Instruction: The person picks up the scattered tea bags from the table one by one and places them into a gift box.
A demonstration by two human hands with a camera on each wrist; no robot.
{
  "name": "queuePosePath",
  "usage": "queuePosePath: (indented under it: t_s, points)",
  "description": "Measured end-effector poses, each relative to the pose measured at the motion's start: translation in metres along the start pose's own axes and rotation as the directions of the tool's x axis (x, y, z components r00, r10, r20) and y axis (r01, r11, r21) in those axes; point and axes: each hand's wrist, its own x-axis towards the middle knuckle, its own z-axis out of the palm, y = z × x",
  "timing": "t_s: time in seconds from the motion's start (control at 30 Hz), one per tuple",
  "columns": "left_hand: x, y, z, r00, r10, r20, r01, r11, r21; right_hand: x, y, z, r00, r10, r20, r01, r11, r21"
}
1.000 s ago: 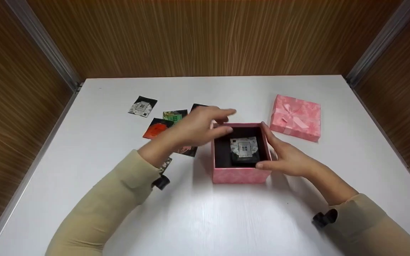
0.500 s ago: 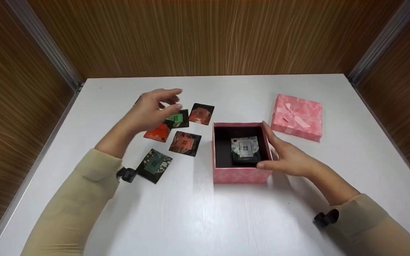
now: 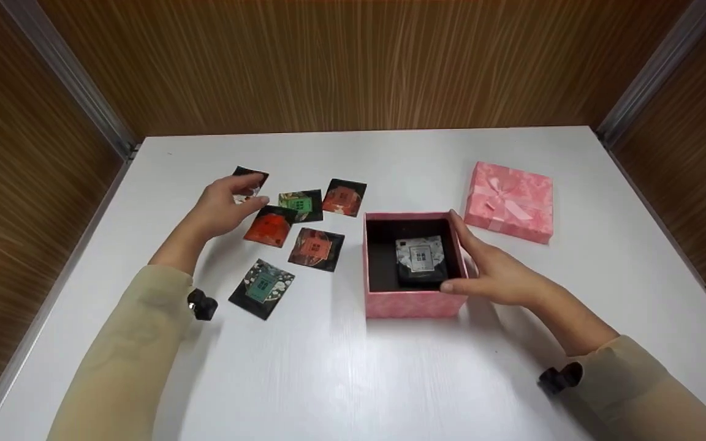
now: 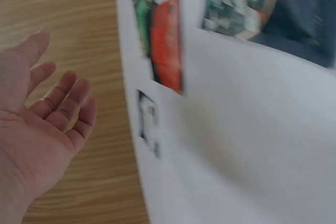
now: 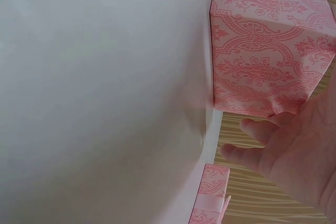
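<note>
Just beneath the left hand (image 3: 223,208), the head view shows a flat, glossy black-and-white sachet (image 3: 251,192), nearest since that hand moved from the square pink cardboard box (image 3: 411,305), which the right hand (image 3: 499,274) grips. Left wrist: left hand relaxed, empty. Right wrist: box against right hand.

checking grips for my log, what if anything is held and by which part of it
The right hand holds the pink square cardboard box by its right side. The left hand holds nothing.

Upper left, the left hand (image 3: 221,208) partly hides a packet (image 3: 247,171) (blurred in the wrist view); bottom left, a sleeve (image 3: 126,352) is cropped.
</note>
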Motion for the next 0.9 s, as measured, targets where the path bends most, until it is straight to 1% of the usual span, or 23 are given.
queuePosePath:
  t_s: [0.13,0.23,0.33,0.47,0.6,0.77,0.9]
  points:
    - [-0.001,-0.022,0.004,0.998,-0.055,0.023,0.055,0.998,-0.017,0.000,-0.001,0.001,1.000,0.000,0.000,0.000,1.000,-0.001]
    - [-0.003,-0.035,0.007,0.996,-0.076,0.046,0.077,0.996,-0.036,-0.001,-0.002,0.002,1.000,0.005,0.001,-0.005,1.000,0.003]
    - [-0.005,-0.043,0.010,0.993,-0.095,0.076,0.100,0.992,-0.071,-0.002,-0.002,0.002,1.000,0.004,0.000,-0.004,1.000,0.005]
    - [-0.007,-0.047,0.016,0.986,-0.129,0.104,0.142,0.982,-0.123,-0.003,-0.002,0.002,1.000,-0.001,-0.005,0.001,1.000,0.002]
    - [-0.007,-0.048,0.020,0.985,-0.131,0.112,0.141,0.986,-0.088,-0.004,-0.001,0.002,1.000,-0.002,-0.006,0.002,1.000,0.001]
    - [-0.007,-0.050,0.023,0.987,-0.108,0.122,0.112,0.993,-0.022,-0.004,-0.001,0.002,1.000,-0.003,-0.006,0.003,1.000,-0.003]
    - [-0.007,-0.049,0.025,0.988,-0.078,0.130,0.074,0.997,0.034,-0.005,-0.001,0.001,1.000,-0.002,0.000,0.002,1.000,0.000]
